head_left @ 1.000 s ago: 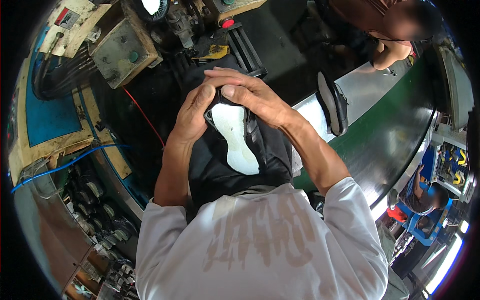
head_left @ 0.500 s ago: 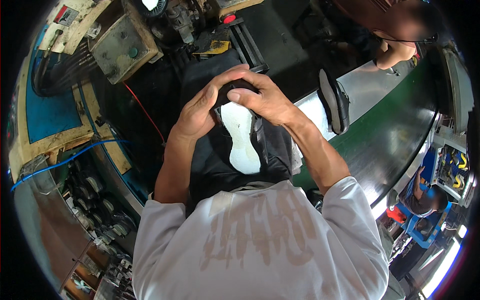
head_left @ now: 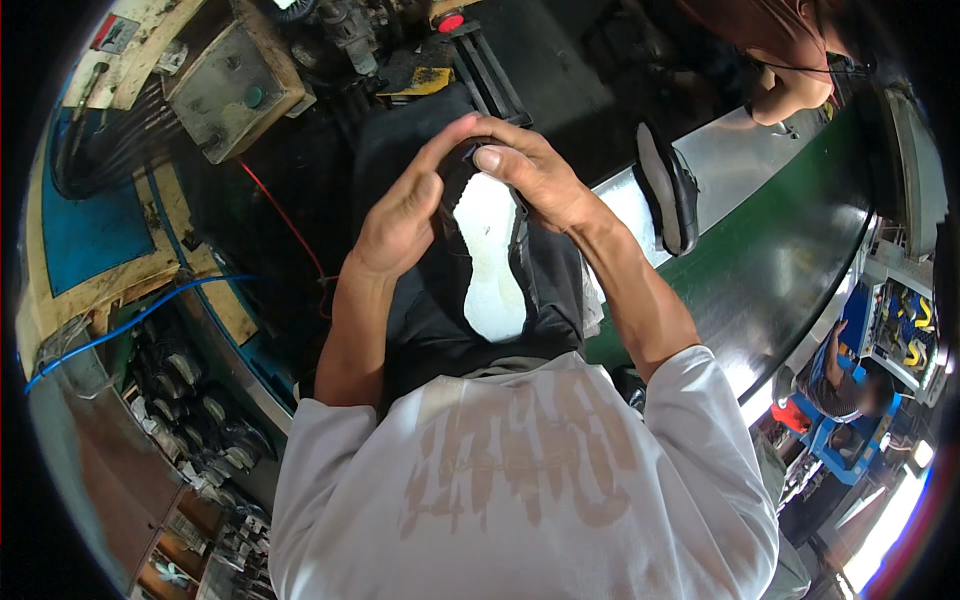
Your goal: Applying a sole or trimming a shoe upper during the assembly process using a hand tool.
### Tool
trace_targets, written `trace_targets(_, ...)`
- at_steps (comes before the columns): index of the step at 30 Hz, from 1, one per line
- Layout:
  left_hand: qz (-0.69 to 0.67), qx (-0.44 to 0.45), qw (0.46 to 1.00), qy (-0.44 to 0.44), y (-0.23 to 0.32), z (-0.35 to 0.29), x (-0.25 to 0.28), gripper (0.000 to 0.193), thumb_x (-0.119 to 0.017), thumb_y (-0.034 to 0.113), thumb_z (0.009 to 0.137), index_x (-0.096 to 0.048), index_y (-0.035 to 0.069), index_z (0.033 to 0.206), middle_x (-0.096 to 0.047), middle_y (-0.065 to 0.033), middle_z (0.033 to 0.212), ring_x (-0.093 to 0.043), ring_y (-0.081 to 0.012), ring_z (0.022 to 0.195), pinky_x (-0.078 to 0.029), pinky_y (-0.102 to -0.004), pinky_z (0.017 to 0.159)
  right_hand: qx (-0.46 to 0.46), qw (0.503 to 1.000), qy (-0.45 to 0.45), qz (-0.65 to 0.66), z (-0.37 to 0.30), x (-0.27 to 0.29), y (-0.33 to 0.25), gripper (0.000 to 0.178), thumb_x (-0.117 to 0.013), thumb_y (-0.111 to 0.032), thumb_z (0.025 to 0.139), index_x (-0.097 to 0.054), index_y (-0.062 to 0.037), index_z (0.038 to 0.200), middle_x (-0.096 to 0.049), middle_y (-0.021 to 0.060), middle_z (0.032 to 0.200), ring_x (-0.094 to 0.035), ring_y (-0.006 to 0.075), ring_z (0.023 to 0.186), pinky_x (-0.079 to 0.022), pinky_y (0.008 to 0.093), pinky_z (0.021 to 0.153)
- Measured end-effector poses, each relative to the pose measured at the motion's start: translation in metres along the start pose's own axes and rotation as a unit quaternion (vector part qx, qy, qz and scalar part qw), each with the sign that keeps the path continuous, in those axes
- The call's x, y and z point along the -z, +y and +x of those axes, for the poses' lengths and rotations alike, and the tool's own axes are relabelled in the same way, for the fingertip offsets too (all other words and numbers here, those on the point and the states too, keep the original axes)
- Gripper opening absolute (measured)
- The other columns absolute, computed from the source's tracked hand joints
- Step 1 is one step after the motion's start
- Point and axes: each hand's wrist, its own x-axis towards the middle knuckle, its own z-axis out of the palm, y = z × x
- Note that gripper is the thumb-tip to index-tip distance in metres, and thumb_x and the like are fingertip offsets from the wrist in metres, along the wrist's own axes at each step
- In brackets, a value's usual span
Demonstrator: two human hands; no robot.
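Ahead of you on the right runs a counter (head_left: 800, 260) with a green face and a shiny metal top. A black shoe (head_left: 668, 188) lies directly on that metal top.

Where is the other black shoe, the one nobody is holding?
In the head view, the loose black shoe stands on the pale conveyor belt, right of the person's right hand and beside the green table edge.

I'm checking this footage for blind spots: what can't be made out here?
Head view only:
- Toe of the black shoe with white insole: covered by left hand and right hand.
- Second black shoe on the steel bench: seen edge-on.
- Co-worker's hand: near the rim, distorted.
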Motion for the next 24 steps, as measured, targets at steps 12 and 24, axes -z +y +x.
trace_targets(12,0.265,-0.044,0.963,0.030,-0.002,-0.011,-0.012,0.070,-0.055,0.017,0.105,-0.028,-0.001,0.167,-0.036,-0.0211,0.169,-0.031,-0.0325,0.159,-0.023,-0.0428,0.131,-0.023,0.998,0.000,0.051,0.008,0.005,0.011,0.052,-0.066,-0.042,0.106,-0.064,-0.0004,0.137,-0.067,0.0115,0.123,-0.061,0.0179,0.114,-0.051,0.0321,0.098)
trace_targets(24,0.033,0.047,0.998,-0.017,0.016,0.023,0.008,0.048,-0.052,0.019,0.108,-0.054,0.004,0.153,-0.059,-0.0120,0.151,-0.056,-0.0229,0.139,-0.039,-0.0351,0.120,0.015,1.000,-0.004,-0.021,0.014,0.003,0.016,0.053,-0.062,-0.044,0.109,-0.064,0.0015,0.137,-0.067,0.0129,0.123,-0.061,0.0211,0.117,-0.048,0.0351,0.104)
